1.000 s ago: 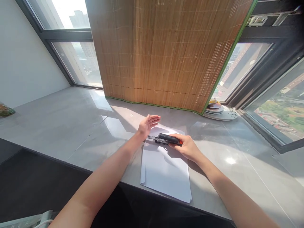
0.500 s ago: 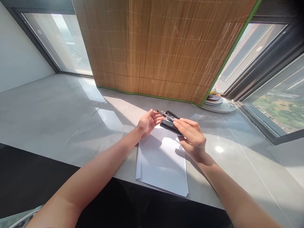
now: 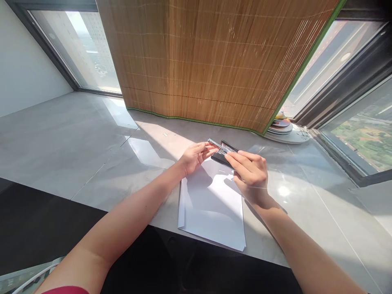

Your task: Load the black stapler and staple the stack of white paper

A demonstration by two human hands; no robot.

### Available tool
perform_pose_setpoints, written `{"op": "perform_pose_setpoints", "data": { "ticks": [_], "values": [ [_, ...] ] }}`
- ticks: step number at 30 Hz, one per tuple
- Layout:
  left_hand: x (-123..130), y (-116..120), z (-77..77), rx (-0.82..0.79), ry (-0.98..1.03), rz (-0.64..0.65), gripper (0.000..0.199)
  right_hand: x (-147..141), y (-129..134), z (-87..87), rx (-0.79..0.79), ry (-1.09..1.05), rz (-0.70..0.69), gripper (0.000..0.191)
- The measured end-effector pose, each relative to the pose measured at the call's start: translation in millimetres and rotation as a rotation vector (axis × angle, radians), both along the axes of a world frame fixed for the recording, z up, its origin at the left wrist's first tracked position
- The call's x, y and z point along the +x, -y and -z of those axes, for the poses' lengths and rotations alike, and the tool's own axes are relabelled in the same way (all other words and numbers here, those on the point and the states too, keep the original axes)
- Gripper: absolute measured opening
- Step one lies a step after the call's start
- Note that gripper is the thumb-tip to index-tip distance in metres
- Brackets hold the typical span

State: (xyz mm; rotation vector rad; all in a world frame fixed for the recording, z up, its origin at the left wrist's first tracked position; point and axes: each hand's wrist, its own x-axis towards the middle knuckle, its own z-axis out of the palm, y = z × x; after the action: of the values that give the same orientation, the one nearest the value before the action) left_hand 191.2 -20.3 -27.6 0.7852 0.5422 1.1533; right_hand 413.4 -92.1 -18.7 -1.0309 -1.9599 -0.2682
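Note:
My right hand (image 3: 251, 171) is closed around a black stapler (image 3: 223, 158) held above the paper. The stapler is spread apart, with its metal staple magazine (image 3: 218, 145) raised and pointing left. My left hand (image 3: 196, 157) is at the magazine's tip, fingers stretched out and palm partly turned up. Whether its fingertips touch the stapler I cannot tell. Beneath both hands a stack of white paper (image 3: 212, 212) lies on the grey counter, with a fold along its left edge. A small thin mark or bit shows on the paper near the stapler.
A bamboo blind (image 3: 196, 61) with green edging hangs down behind the counter (image 3: 101, 143). Stacked plates (image 3: 286, 130) stand at the back right beside the window. Tiny pale pieces (image 3: 165, 134) lie on the counter behind my left hand. The counter's front edge is close to me.
The camera view has shifted slightly. My left fingers have drawn closer together by the magazine's tip, and the stapler is tilted a little differently in my right hand.

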Motion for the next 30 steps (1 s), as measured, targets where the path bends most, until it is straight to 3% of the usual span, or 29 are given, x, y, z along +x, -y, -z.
{"op": "perform_pose_setpoints", "data": {
  "ticks": [4,7,11,14,19,22,26,30],
  "values": [
    [-1.4,-0.1,-1.0,0.095,-0.080,-0.153,0.022,8.4,-9.1,2.1,-0.216,-0.522,0.037,0.033],
    [-3.3,0.7,-4.2,0.189,-0.159,-0.254,0.036,21.1,-13.5,2.9,-0.519,-0.761,-0.161,0.037],
    [-5.1,3.8,-9.9,0.283,-0.299,-0.260,0.050,22.9,-9.3,-1.9,-0.937,-0.646,-0.435,0.032],
    [-5.3,5.7,-12.0,0.322,-0.375,-0.293,0.054,10.0,-3.8,-5.8,-1.092,-0.482,-0.569,0.027],
    [-5.5,7.1,-12.1,0.344,-0.446,-0.287,0.055,-2.5,-3.5,-4.4,-1.128,-0.317,-0.578,0.032],
    [-5.2,10.2,-13.7,0.357,-0.468,-0.218,0.054,0.8,-8.0,-2.5,-1.011,-0.257,-0.585,0.037],
    [-4.9,16.4,-18.0,0.405,-0.537,-0.084,0.051,4.8,-12.1,-1.9,-0.783,-0.380,-0.553,0.046],
    [-5.8,18.4,-18.9,0.445,-0.588,0.026,0.052,4.6,-12.6,0.2,-0.750,-0.439,-0.595,0.054]
  ]
}}
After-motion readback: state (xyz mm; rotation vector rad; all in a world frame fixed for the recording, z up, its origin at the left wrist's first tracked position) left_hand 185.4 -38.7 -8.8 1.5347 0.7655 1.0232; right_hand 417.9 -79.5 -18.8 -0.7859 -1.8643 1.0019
